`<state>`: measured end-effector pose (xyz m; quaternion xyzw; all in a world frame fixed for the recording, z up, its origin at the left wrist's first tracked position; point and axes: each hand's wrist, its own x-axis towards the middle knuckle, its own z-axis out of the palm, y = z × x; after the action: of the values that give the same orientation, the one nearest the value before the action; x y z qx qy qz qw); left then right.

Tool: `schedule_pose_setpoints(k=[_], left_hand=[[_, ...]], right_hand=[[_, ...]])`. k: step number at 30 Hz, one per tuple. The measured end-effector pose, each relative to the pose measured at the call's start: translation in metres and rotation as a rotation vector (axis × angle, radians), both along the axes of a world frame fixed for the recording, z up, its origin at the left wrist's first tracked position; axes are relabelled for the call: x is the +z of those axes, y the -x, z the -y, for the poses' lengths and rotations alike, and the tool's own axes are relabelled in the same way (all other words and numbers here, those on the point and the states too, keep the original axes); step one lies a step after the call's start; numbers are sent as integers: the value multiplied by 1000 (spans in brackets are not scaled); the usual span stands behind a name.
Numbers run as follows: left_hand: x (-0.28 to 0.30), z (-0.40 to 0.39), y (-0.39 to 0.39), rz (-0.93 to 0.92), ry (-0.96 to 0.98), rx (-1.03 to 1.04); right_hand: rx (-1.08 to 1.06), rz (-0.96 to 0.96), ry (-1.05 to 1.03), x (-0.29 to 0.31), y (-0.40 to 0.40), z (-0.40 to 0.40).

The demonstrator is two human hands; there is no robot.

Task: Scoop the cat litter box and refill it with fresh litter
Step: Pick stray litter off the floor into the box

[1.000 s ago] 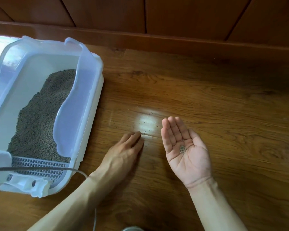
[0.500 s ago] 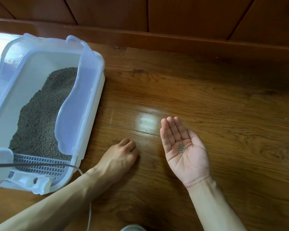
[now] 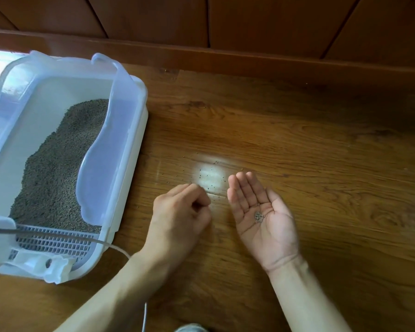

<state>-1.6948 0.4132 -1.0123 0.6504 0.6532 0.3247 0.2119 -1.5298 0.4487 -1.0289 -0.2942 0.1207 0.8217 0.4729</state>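
Observation:
A white litter box [image 3: 130,121] with a translucent rim stands on the wooden floor at the left, with grey litter [image 3: 58,168] heaped against its right side. Loose litter grains [image 3: 211,178] are scattered on the floor in a bright patch to the right of the box. My left hand [image 3: 180,216] hovers just short of them, back up, fingers curled and thumb pressed to the fingertips in a pinch. What it pinches is too small to see. My right hand [image 3: 273,238] lies palm up beside it, fingers straight, with a small pile of grains [image 3: 258,216] in the palm.
A slotted white grille [image 3: 55,243] spans the near end of the box. A thin white cable [image 3: 115,246] runs across it and down past my left arm. A dark wooden baseboard [image 3: 249,65] and wall panels close off the far side. Bare floor extends to the right.
My left hand went from flat on the floor to curled, drew back, then moved forward again to the scattered grains in a pinch. My right hand stayed palm up with its grains.

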Motion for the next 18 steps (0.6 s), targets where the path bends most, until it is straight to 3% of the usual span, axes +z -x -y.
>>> schedule_pose_setpoints(k=[3,7,12,18], left_hand=[[30,-1,-28,74,-108,-24],[29,-8,-58,-26,-178,-129],[21,-3,-76,-145,-85,-230],[26,-1,-73,-155,-164,-264]], right_hand=[[18,41,9,2,4,0],[66,99,10,3,11,0],[19,31,-5,8,4,-2],[-16,16,3,11,1,-2]])
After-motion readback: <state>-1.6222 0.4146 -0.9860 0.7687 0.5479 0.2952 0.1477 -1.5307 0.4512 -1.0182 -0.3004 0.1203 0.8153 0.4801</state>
